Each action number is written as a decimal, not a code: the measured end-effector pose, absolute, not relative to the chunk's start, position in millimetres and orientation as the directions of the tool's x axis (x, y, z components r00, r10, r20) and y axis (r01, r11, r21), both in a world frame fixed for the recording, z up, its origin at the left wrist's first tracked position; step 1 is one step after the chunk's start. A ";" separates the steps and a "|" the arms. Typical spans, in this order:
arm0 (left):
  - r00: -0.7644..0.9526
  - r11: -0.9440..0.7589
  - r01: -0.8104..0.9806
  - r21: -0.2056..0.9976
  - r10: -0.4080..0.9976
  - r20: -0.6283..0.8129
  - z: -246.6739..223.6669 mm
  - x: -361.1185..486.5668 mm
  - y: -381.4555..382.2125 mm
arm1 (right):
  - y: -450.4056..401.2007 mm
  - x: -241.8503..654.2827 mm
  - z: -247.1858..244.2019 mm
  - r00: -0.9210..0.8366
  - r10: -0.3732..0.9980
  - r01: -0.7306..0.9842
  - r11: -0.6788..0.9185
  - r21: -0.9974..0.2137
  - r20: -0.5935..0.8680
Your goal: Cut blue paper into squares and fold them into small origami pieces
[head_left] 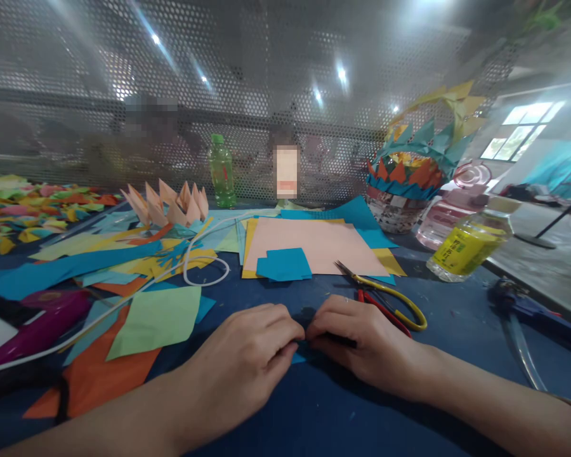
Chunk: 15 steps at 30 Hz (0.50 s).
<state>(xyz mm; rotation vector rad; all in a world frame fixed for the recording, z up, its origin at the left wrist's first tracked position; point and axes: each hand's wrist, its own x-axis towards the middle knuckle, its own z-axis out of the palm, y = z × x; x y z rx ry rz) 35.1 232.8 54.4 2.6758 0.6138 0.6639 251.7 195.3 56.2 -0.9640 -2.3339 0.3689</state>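
Observation:
Low over the dark blue table, my left hand and my right hand meet with fingers pinched together. A small piece of blue paper shows between and just below the fingertips; most of it is hidden by the hands. Just beyond my right hand lie scissors with yellow handles, next to a red-handled tool partly covered by that hand. A small stack of blue paper pieces rests on a large pink sheet ahead of my hands.
Coloured paper scraps, a white cord and a purple tool spread at left. Pink folded-paper points stand behind. To the right are a paper basket, a yellow-labelled bottle and a glue gun.

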 end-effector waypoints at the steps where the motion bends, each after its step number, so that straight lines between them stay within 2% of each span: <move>1: 0.795 -0.861 0.325 0.391 0.473 0.380 53.9 35.2 232.9 | 195.3 252.0 55.4 -0.561 0.719 0.556 0.695 -0.456 0.411; 15: 0.777 -0.845 0.384 0.371 0.513 0.364 51.6 35.6 229.7 | 197.1 250.4 53.2 -0.523 0.751 0.595 0.660 -0.458 0.403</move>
